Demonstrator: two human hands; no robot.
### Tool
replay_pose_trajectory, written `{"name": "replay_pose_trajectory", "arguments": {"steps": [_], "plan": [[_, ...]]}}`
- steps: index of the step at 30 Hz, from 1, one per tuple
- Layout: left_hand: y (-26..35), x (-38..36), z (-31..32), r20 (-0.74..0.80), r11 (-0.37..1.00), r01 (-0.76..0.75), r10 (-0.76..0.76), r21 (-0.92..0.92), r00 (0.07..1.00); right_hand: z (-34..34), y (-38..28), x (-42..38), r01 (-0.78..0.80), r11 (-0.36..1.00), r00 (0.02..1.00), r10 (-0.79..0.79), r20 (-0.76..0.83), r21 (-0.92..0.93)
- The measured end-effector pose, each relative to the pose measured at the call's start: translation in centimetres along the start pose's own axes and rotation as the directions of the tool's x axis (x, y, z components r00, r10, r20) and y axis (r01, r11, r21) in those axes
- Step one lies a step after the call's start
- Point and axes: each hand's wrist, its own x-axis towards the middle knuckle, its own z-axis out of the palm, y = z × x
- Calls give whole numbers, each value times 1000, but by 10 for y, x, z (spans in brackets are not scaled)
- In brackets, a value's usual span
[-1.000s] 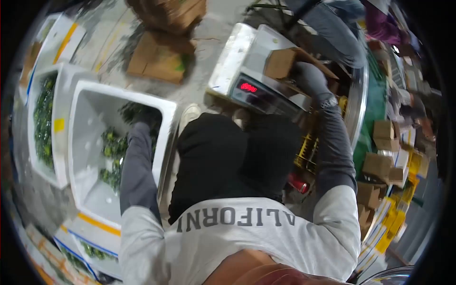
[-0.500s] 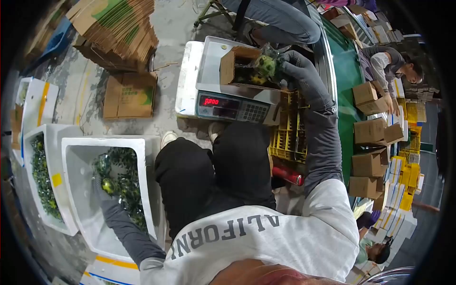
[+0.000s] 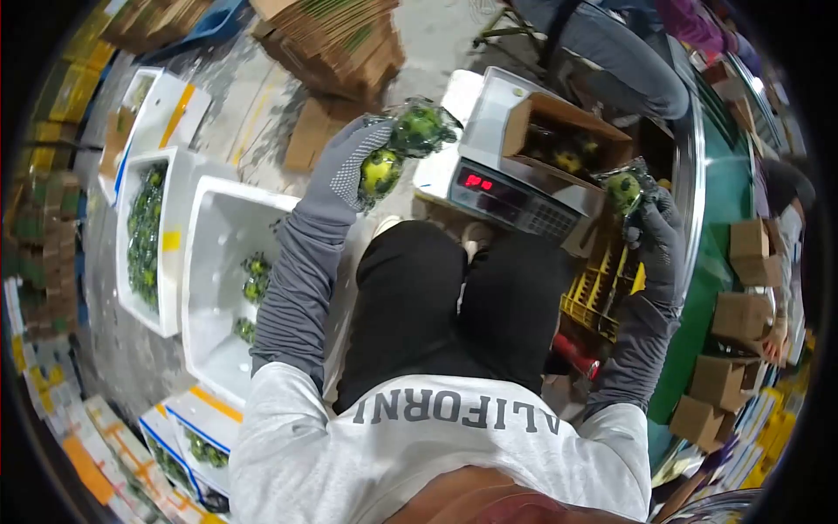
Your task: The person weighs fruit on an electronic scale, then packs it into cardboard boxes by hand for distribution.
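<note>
a green conveyor belt (image 3: 720, 218) is stretching along the right side, and a white foam box (image 3: 214, 262) is standing at the left with more wrapped fruit (image 3: 255, 278) lying inside. between them, on the far side of the knees, a digital scale (image 3: 511, 201) is bearing an open cardboard carton (image 3: 517, 129), and a yellow crate (image 3: 594, 306) is lying to the near right of the scale.

the left hand (image 3: 345, 166), in a grey glove with white grip dots, is hovering between the foam box and the scale. its fingers are clasping a yellow-green fruit pack (image 3: 381, 173), which is pressing against the right side of the palm; a dark-green fruit pack (image 3: 421, 128) is jutting out beyond it, farther and to the right. the right hand (image 3: 655, 231), also gloved in grey, is hanging over the crate, just beside the carton's right end. its fingers are curling in, holding a pale-green fruit pack (image 3: 623, 190) at their far left tips.

all three packs are showing roundish fruit in clear, crinkled, glinting film; the yellow-green one is looking dark-blotched.

the left fingertips are hiding behind the packs, the left forearm is covering part of the foam box, the carton's contents are sinking into shadow, and the scale's red digits are blurring.
</note>
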Motion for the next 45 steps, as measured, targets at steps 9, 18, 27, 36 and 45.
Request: {"name": "replay_pose_trajectory", "arguments": {"steps": [9,18,27,36,45], "plan": [[48,100,114,393,592,489,-293,-641,871,-35,6,-29,16,982,986,15,-166,186],[35,136,189,123,589,198,-165,-784,979,-55,21,-27,9,977,985,29,-172,214],[5,88,72,-54,435,160,-440,-886,896,-62,37,-22,-61,963,981,106,-161,262],[-18,6,14,-36,114,47,-635,-992,771,-31,30,-6,-50,963,992,79,-97,266],[-18,-2,0,263,-225,181,-423,-957,867,-2,18,1,3,960,997,20,-78,281]]}}
